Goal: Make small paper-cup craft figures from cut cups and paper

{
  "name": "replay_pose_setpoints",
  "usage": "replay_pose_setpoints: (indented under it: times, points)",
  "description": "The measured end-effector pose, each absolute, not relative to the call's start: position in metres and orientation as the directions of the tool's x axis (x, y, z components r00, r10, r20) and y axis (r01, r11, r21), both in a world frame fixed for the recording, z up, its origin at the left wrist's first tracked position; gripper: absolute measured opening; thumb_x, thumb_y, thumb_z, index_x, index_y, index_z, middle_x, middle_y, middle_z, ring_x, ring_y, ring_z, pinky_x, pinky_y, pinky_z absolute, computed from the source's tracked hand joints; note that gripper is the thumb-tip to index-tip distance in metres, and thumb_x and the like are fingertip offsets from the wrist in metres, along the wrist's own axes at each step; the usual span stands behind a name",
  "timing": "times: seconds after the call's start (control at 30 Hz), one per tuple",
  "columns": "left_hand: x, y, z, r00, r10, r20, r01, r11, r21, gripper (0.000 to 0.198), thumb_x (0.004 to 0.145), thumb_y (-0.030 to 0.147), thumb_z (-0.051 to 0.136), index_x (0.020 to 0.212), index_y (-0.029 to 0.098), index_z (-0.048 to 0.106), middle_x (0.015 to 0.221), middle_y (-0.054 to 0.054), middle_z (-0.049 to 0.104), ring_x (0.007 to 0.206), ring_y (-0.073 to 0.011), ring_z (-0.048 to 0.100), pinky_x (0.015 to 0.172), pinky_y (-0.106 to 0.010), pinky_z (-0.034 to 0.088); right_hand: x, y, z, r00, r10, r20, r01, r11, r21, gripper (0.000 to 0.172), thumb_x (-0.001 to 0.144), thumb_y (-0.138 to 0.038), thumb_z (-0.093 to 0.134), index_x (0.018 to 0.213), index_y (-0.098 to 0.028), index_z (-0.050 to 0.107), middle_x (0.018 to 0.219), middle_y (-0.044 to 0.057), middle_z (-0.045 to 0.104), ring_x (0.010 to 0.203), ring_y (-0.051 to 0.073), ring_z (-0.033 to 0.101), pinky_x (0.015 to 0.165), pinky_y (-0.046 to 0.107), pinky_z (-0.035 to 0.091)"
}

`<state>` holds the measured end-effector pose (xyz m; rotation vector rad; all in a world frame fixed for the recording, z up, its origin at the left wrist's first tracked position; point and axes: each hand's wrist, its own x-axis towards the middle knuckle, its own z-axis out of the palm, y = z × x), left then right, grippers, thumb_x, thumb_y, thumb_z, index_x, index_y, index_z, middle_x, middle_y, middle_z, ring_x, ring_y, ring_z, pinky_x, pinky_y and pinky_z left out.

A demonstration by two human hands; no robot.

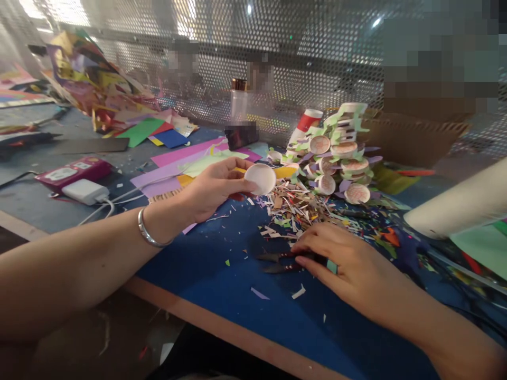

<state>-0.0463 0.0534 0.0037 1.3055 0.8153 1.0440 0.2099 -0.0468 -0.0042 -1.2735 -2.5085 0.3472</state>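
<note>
My left hand [216, 186] is raised a little over the blue table cover [222, 285], its fingers pinched round a small white round disc [260, 178]. My right hand [340, 258] lies low on the cover, fingers curled over a pair of dark scissors [277, 261] whose blades point left. Between the two hands spreads a heap of paper scraps [297, 211].
Behind the scraps stands a pile of round paper-trimmed discs [340, 158] and a glue bottle [304, 124]. Coloured paper sheets [190, 158] lie to the left, with a pink device [73, 171] and white charger [85, 191]. A white roll [459, 203] sits right; a perforated metal screen [301, 47] closes the back.
</note>
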Motion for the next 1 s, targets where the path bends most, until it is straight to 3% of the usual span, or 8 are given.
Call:
replay_pose_setpoints:
  times: [0.17, 0.33, 0.57, 0.67, 0.73, 0.83, 1.0]
  points:
    - [-0.048, 0.055, 0.005, 0.293, 0.948, 0.125, -0.204, -0.066, 0.977, 0.026, 0.074, 0.011, 0.078, 0.091, 0.017, 0.059, 0.077, 0.001, 0.069, 0.069, -0.0096, 0.065, 0.064, -0.022, 0.047, 0.204, -0.046, -0.002, -0.490, 0.868, 0.086, 0.784, 0.482, -0.391, 0.015, 0.098, -0.026, 0.056, 0.096, -0.022, 0.070, 0.099, 0.008, 0.066, 0.093, 0.026, 0.063, 0.083, 0.044, 0.052]
    - [-0.052, 0.055, 0.008, 0.294, 0.945, 0.146, -0.210, -0.085, 0.974, 0.027, 0.076, 0.012, 0.076, 0.097, 0.016, 0.061, 0.083, -0.002, 0.071, 0.073, -0.0114, 0.067, 0.067, -0.024, 0.049, 0.200, -0.038, -0.002, -0.436, 0.900, 0.008, 0.812, 0.397, -0.429, 0.009, 0.094, -0.027, 0.061, 0.089, -0.025, 0.068, 0.093, 0.005, 0.068, 0.084, 0.023, 0.064, 0.075, 0.037, 0.050]
    - [-0.050, 0.052, 0.012, 0.214, 0.969, 0.126, -0.273, -0.065, 0.960, 0.023, 0.079, 0.005, 0.070, 0.090, 0.017, 0.054, 0.077, 0.000, 0.068, 0.068, -0.0097, 0.065, 0.062, -0.023, 0.045, 0.193, -0.033, 0.011, -0.389, 0.919, -0.058, 0.837, 0.326, -0.439, 0.016, 0.090, -0.036, 0.061, 0.081, -0.024, 0.068, 0.082, 0.005, 0.069, 0.071, 0.022, 0.063, 0.065, 0.035, 0.048]
    - [-0.049, 0.052, 0.012, 0.132, 0.983, 0.131, -0.302, -0.086, 0.950, 0.023, 0.080, 0.004, 0.067, 0.087, 0.018, 0.051, 0.071, 0.003, 0.063, 0.064, -0.0080, 0.061, 0.061, -0.022, 0.046, 0.179, -0.028, 0.021, -0.300, 0.949, -0.092, 0.848, 0.222, -0.482, 0.019, 0.087, -0.042, 0.064, 0.081, -0.025, 0.069, 0.068, 0.002, 0.065, 0.060, 0.019, 0.057, 0.055, 0.031, 0.042]
    - [-0.049, 0.053, 0.013, 0.062, 0.986, 0.152, -0.300, -0.127, 0.945, 0.023, 0.079, 0.006, 0.068, 0.089, 0.019, 0.052, 0.073, 0.003, 0.063, 0.063, -0.0085, 0.061, 0.060, -0.022, 0.046, 0.164, -0.017, 0.026, -0.320, 0.939, -0.125, 0.792, 0.193, -0.579, 0.020, 0.086, -0.042, 0.065, 0.078, -0.024, 0.068, 0.064, 0.000, 0.062, 0.058, 0.016, 0.054, 0.051, 0.028, 0.040]
    - [-0.051, 0.053, 0.018, -0.043, 0.976, 0.216, -0.311, -0.218, 0.925, 0.027, 0.075, 0.008, 0.071, 0.089, 0.021, 0.052, 0.078, 0.003, 0.064, 0.068, -0.0106, 0.063, 0.059, -0.023, 0.046, 0.146, 0.005, 0.027, -0.360, 0.923, -0.139, 0.704, 0.170, -0.690, 0.019, 0.085, -0.039, 0.068, 0.077, -0.022, 0.069, 0.068, 0.001, 0.066, 0.060, 0.016, 0.058, 0.056, 0.029, 0.044]
    - [-0.053, 0.045, 0.024, -0.028, 0.938, 0.345, -0.297, -0.337, 0.894, 0.029, 0.075, 0.007, 0.072, 0.088, 0.021, 0.051, 0.080, 0.003, 0.062, 0.074, -0.0103, 0.060, 0.066, -0.022, 0.048, 0.163, 0.025, 0.029, -0.274, 0.961, -0.032, 0.725, 0.184, -0.663, 0.021, 0.086, -0.043, 0.068, 0.083, -0.022, 0.072, 0.076, 0.002, 0.070, 0.070, 0.017, 0.061, 0.063, 0.030, 0.044]
